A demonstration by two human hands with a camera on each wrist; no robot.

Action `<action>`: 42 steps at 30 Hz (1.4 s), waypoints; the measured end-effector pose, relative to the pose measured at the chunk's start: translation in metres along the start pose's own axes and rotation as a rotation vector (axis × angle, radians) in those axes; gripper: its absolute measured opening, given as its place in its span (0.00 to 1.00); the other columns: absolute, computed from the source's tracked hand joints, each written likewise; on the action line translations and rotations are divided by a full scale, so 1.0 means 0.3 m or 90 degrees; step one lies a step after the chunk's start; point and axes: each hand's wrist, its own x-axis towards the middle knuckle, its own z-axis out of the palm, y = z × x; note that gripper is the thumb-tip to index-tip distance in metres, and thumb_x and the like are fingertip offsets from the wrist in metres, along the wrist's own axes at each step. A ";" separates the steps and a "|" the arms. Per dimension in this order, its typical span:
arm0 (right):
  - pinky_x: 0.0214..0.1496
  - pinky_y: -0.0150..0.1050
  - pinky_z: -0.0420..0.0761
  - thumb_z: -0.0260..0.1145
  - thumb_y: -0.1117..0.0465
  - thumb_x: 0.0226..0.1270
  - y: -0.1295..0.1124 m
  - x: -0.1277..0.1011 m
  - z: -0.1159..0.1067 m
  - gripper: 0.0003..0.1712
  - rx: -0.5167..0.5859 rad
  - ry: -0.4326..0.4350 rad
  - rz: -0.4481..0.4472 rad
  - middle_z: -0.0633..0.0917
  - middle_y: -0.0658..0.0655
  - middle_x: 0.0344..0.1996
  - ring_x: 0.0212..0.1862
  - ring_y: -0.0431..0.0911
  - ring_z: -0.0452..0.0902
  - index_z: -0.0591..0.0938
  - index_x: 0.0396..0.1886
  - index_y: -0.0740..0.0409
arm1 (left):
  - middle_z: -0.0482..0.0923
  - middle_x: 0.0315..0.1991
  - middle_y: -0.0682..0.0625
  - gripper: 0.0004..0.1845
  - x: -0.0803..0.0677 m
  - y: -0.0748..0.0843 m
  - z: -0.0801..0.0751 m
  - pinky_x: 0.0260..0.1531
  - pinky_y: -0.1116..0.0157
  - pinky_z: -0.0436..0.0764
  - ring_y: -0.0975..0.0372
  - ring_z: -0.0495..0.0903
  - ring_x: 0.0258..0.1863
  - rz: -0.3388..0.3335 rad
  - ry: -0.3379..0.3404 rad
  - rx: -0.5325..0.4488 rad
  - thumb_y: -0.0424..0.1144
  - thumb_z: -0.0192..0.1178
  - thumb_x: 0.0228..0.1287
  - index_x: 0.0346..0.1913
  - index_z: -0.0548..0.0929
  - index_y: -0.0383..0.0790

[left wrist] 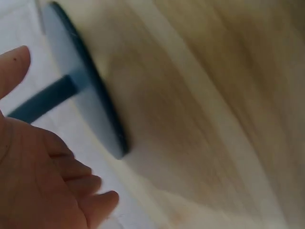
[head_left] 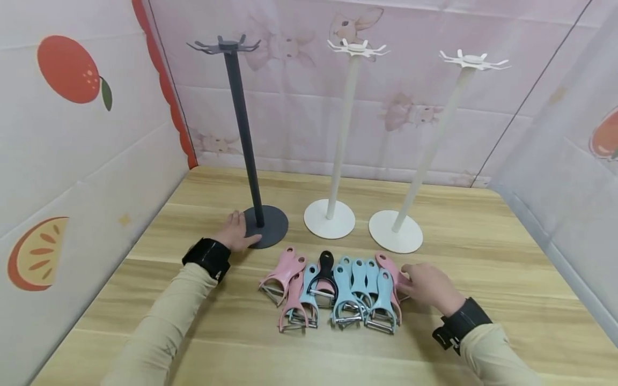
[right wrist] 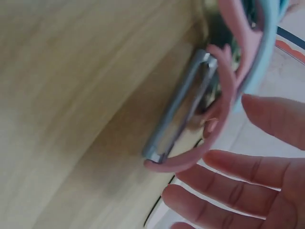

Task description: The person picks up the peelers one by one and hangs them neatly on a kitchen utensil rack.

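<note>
My left hand (head_left: 234,232) is at the left edge of the round base of a dark grey stand (head_left: 276,226), with thumb and fingers spread apart. In the left wrist view the same base (left wrist: 86,90) shows edge-on beside the loosely extended fingers. My right hand (head_left: 432,287) is at the right end of a pile of peelers, by a pink peeler (head_left: 390,264). The right wrist view has that pink peeler's curved frame (right wrist: 183,164) right at the extended fingertips, its metal blade toward the table. Light blue peelers (head_left: 341,281) and a black peeler (head_left: 326,261) lie overlapping in the pile.
Two white stands (head_left: 330,228) (head_left: 396,242) are to the right of the dark one, each topped by a ring of hooks. More pink peelers (head_left: 285,271) lie at the pile's left. Printed cloth walls (head_left: 299,123) enclose the wooden table (head_left: 232,338).
</note>
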 end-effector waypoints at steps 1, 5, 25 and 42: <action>0.19 0.35 0.64 0.64 0.59 0.55 0.001 0.010 0.003 0.09 -0.001 0.005 -0.005 0.68 0.48 0.13 0.18 0.41 0.63 0.75 0.21 0.57 | 0.34 0.66 0.23 0.46 0.014 -0.006 -0.001 0.64 0.48 0.46 0.37 0.36 0.66 0.003 -0.001 0.011 0.55 0.44 0.67 0.64 0.41 0.15; 0.18 0.35 0.64 0.62 0.63 0.54 -0.008 0.041 0.005 0.10 -0.004 0.001 0.010 0.68 0.48 0.13 0.18 0.41 0.63 0.72 0.18 0.55 | 0.35 0.67 0.24 0.46 0.069 -0.019 0.015 0.64 0.50 0.49 0.39 0.38 0.67 0.014 -0.002 0.054 0.57 0.43 0.66 0.65 0.42 0.17; 0.16 0.35 0.64 0.68 0.64 0.49 -0.089 0.109 -0.087 0.09 0.014 0.129 0.030 0.72 0.50 0.13 0.16 0.42 0.65 0.75 0.22 0.61 | 0.38 0.70 0.32 0.48 0.121 -0.036 0.117 0.63 0.47 0.45 0.44 0.39 0.69 -0.002 0.033 0.042 0.63 0.45 0.61 0.69 0.47 0.27; 0.15 0.36 0.62 0.61 0.65 0.51 -0.597 0.496 -0.473 0.28 0.108 0.649 -0.359 0.78 0.56 0.15 0.14 0.44 0.63 0.75 0.56 0.64 | 0.41 0.70 0.34 0.48 0.122 -0.028 0.120 0.64 0.49 0.47 0.46 0.41 0.69 -0.028 0.049 0.061 0.64 0.47 0.59 0.69 0.51 0.29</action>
